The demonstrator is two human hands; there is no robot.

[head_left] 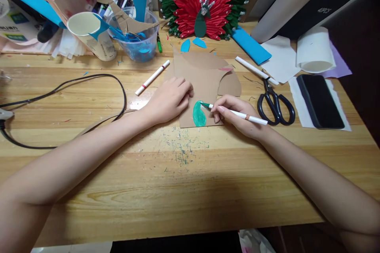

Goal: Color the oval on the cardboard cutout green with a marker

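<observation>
A piece of brown cardboard (204, 81) lies on the wooden table, bearing a green painted drop shape (199, 114) near its front edge. My right hand (236, 114) is closed around a white marker (252, 119), whose green tip touches the upper part of the green shape. Resting on the cardboard's left side is my left hand (175, 99), its fingers curled under; whether anything lies beneath them is hidden. A second, rounded cardboard piece (231, 84) sits partly under the first at the right.
Black scissors (275, 106), a phone (320, 101) and a paper roll (314, 49) lie right. A white marker (152, 77), a black cable (121, 87), a paper cup (92, 35) and a plastic tub (136, 45) are left. Behind stands a red-green paper peacock (204, 4).
</observation>
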